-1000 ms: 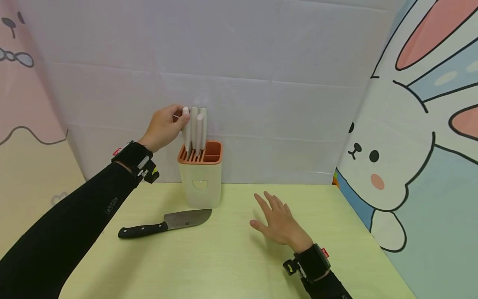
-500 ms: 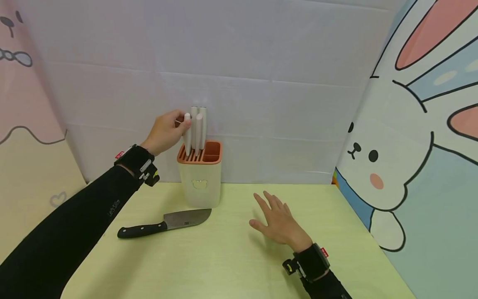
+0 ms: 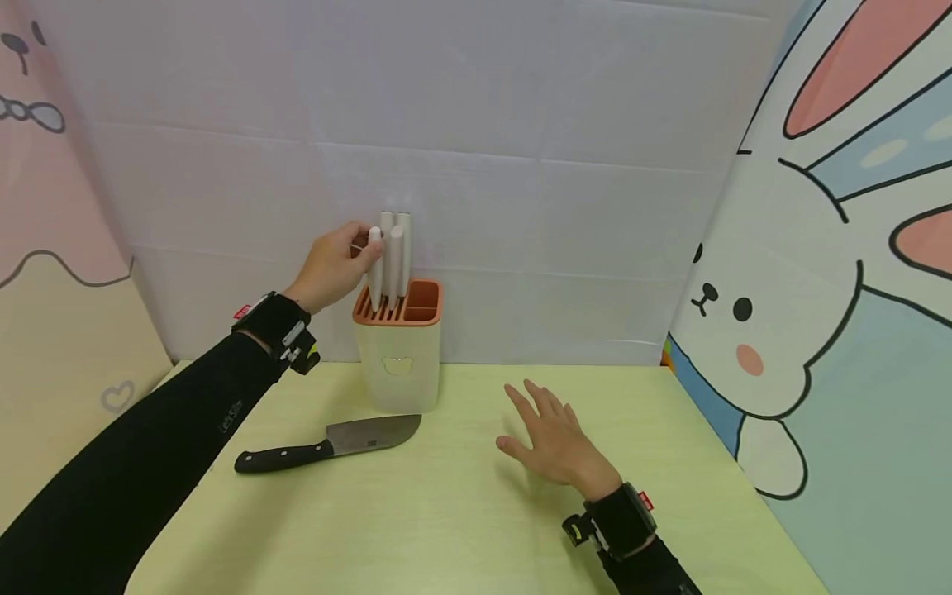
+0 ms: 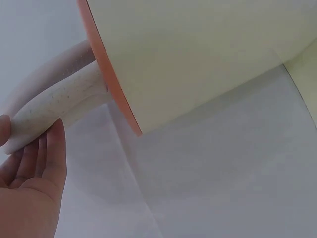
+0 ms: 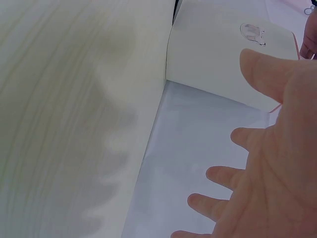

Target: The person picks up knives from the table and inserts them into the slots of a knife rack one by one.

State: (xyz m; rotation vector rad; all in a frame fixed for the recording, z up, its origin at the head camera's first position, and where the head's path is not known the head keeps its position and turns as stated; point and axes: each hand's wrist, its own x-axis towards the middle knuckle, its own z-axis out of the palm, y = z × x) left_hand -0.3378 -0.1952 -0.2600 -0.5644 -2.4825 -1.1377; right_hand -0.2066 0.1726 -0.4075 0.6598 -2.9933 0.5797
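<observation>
At the knife block [image 3: 397, 372], a pale holder with an orange slotted top, my left hand [image 3: 332, 263] pinches the leftmost white knife handle [image 3: 375, 268] between thumb and fingers. That knife stands upright over the slots; its blade is hidden. Close up in the left wrist view, the fingers lie along a speckled white handle [image 4: 54, 104] just outside the orange rim [image 4: 111, 82]. Several more white handles [image 3: 397, 260] stand right beside it. My right hand [image 3: 558, 446] hovers over the table with spread fingers, holding nothing.
A black-handled kitchen knife [image 3: 330, 446] lies flat in front of the block, its blade pointing right. The yellow table [image 3: 446, 512] meets a white sheet [image 3: 521, 207] behind. Orange compartments [image 3: 422, 302] fill the block's right side.
My left hand has moved down and slightly right with the knife, whose handle now sits lower over the slots. My right hand has stayed in place.
</observation>
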